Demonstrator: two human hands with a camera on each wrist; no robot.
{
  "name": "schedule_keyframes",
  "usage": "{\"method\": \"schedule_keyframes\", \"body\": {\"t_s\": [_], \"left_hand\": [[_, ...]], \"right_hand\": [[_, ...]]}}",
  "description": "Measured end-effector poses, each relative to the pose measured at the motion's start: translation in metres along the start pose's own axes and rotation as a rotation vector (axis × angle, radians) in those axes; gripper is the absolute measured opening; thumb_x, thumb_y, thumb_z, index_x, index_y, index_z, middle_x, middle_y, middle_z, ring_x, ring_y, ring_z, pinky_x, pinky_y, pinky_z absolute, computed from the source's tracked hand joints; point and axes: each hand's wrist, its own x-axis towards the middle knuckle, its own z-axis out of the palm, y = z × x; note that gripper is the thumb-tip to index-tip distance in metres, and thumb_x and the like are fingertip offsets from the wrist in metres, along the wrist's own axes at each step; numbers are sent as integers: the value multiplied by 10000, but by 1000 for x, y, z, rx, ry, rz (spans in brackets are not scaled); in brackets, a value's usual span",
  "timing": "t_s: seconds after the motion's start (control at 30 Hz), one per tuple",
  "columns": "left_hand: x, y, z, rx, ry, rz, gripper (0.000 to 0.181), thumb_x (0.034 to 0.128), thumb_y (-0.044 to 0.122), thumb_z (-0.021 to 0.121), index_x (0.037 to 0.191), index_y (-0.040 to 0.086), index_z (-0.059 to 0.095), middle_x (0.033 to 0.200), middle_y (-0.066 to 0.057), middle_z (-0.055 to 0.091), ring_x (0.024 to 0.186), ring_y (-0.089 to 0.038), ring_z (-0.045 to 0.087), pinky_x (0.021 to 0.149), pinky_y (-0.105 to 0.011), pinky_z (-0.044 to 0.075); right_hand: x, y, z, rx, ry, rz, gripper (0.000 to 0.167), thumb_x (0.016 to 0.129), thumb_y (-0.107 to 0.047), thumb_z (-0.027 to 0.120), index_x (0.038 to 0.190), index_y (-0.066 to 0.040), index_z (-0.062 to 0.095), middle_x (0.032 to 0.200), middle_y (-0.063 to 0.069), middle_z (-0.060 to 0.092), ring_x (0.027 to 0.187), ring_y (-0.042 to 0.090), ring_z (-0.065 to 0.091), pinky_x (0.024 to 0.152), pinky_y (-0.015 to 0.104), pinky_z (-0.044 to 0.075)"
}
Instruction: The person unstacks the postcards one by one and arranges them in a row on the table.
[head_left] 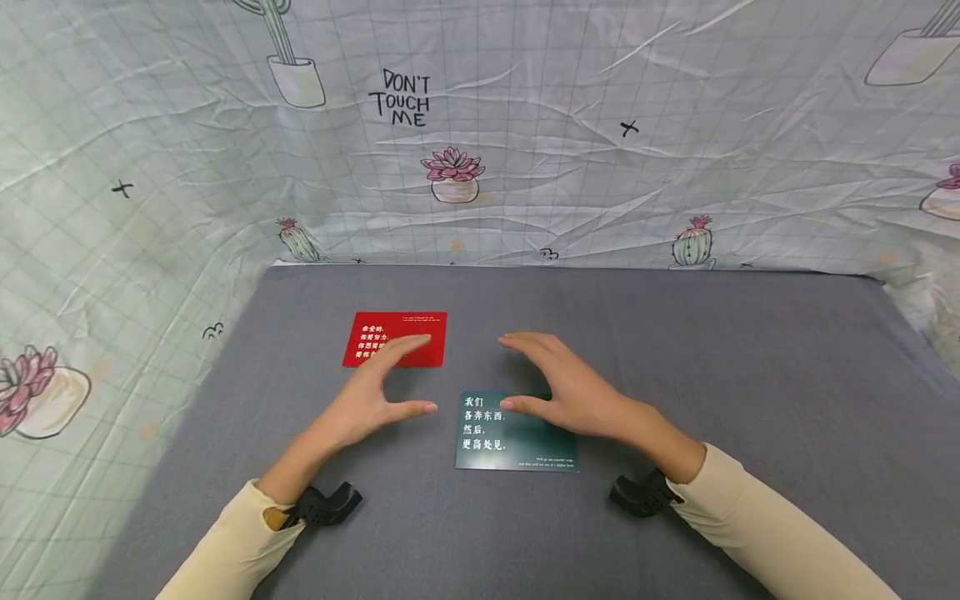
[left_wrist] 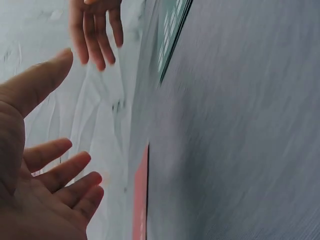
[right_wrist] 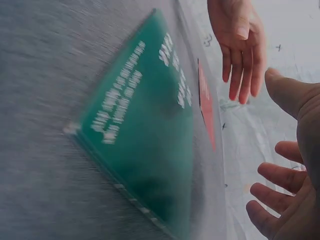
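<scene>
Left hand (head_left: 363, 404): hovering left of the green card (head_left: 513, 440), its grip standing wide, thumb and fingers parting and holding nothing; a low forward sweep could be nudging the red card (head_left: 405, 326) askew.
Red card: lying flat on the desk (head_left: 757, 375), left of the green card and farther from the person, the left hand partly covering it in the head view; being thin, it could be sliding under a fingertip rather than lifting, its edge offering little to catch.
Green card: lying on the desk, its edge looking layered in the right wrist view — blur is leaving unclear whether one card or several are resting there; if several, an uneven pinch could be fanning them apart.
Right hand (head_left: 585, 392): hovering over the green card's far right part without touching it, its grip standing wide and empty; a thumb landing early could be pushing the card toward the person.
Wrist camera (head_left: 636, 497): sitting right of the green card and nearer the person — a dropping wrist could be bringing it against the near right corner.
</scene>
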Motion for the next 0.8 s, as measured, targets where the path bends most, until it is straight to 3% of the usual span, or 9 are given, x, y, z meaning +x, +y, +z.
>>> {"method": "schedule_keyframes", "body": {"t_s": [0.4, 0.53, 0.8], "left_hand": [[-16, 11, 39, 28, -97, 86, 910, 710, 342, 838, 1472, 162, 374, 1522, 8, 304, 1363, -207, 293, 992, -558, 377], [-17, 10, 46, 34, -123, 114, 918, 710, 330, 845, 1473, 143, 369, 1523, 21, 299, 1391, -183, 250, 1004, -545, 370], [-17, 3, 54, 6, -154, 114, 933, 704, 334, 853, 1475, 155, 360, 1530, 36, 289, 1427, -153, 170, 1027, -539, 341]], "right_hand": [[-40, 3, 3, 37, 20, -11, 759, 838, -485, 692, 1455, -171, 381, 1464, 12, 368, 1338, 176, 326, 1039, 460, 347], [-52, 6, 4, 38, 21, -4, 762, 827, -468, 710, 1445, -149, 398, 1459, 36, 377, 1341, 193, 319, 1033, 479, 347], [-70, 15, 10, 50, 30, 31, 792, 802, -464, 734, 1438, -122, 409, 1483, 71, 347, 1374, 244, 270, 1022, 537, 329]]}}
